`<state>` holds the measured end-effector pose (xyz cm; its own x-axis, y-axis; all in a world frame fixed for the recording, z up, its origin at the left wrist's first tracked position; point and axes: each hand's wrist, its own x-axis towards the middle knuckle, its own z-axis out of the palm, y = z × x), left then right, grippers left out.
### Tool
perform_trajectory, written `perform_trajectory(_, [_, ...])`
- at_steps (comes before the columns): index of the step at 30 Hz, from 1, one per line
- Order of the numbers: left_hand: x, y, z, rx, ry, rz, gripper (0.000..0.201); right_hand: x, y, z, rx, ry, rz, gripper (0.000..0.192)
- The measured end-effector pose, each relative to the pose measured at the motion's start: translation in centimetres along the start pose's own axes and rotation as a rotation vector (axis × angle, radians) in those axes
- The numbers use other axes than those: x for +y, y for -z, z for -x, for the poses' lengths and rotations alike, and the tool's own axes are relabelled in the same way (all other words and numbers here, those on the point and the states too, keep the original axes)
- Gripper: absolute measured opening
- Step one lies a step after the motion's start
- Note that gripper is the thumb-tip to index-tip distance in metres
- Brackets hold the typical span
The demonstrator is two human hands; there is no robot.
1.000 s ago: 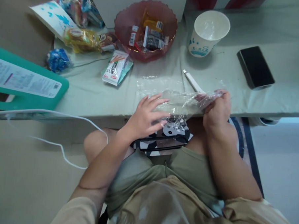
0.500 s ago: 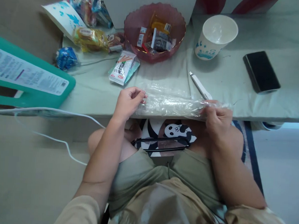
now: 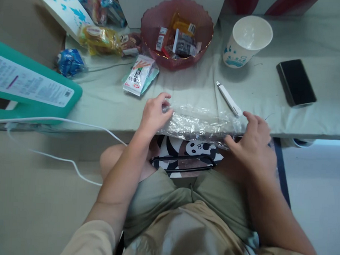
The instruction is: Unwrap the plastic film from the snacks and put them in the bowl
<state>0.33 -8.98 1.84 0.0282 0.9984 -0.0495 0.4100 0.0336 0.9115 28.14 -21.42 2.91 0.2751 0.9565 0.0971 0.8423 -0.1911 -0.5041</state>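
Note:
A crumpled clear plastic sheet or bag (image 3: 198,123) lies along the table's near edge, part of it hanging over. At its left end is my left hand (image 3: 155,115), thumb and fingers apart, the thumb touching the plastic. My right hand (image 3: 255,146) is at the other end, its thumb and forefinger spread wide; the thumb tip is by the plastic's lower edge. Just behind the plastic's right part lies a white pen-like cutter (image 3: 229,99).
Behind stand a pink glass bowl (image 3: 146,32) of wrapped snacks and a paper cup (image 3: 236,51). A black box-like device (image 3: 297,83) lies to the right. Snack packets (image 3: 140,75) and a green container (image 3: 72,98) are to the left. A white cable (image 3: 74,124) crosses the table edge.
My right hand has loosened its grip on the plastic and spread its fingers. My left hand has opened from a pinch and shifted slightly right. The plastic has settled lower at the edge.

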Motion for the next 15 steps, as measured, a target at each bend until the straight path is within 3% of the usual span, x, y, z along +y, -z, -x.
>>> perform_trajectory(4, [0.7, 0.0, -0.1, -0.150, 0.010, 0.235, 0.038, -2.4, 0.2, -2.8, -0.050, 0.329, -0.099, 0.068])
perform_trajectory(6, [1.6, 0.7, 0.2, -0.255, 0.013, 0.339, 0.038, -4.0, -0.8, -5.5, -0.204, 0.488, -0.157, 0.071])
perform_trajectory(8, [2.7, 1.7, 0.6, -0.331, 0.035, 0.432, 0.039, -5.6, -1.7, -8.3, -0.453, 0.555, -0.171, 0.055])
perform_trajectory(10, [3.4, 2.7, 0.9, -0.325, 0.047, 0.557, 0.047, -6.9, -2.3, -10.4, -0.750, 0.569, -0.185, 0.021])
perform_trajectory(12, [3.5, 3.4, 0.8, -0.245, 0.018, 0.719, 0.051, -7.5, -2.7, -11.3, -0.899, 0.505, -0.314, 0.012])
perform_trajectory(13, [3.3, 3.4, 0.6, -0.203, 0.018, 0.796, 0.050, -7.6, -3.0, -11.4, -0.888, 0.433, -0.431, 0.015])
perform_trajectory(15, [2.6, 2.8, 0.3, -0.180, 0.104, 0.886, 0.048, -7.4, -4.1, -10.8, -0.745, 0.231, -0.695, 0.020])
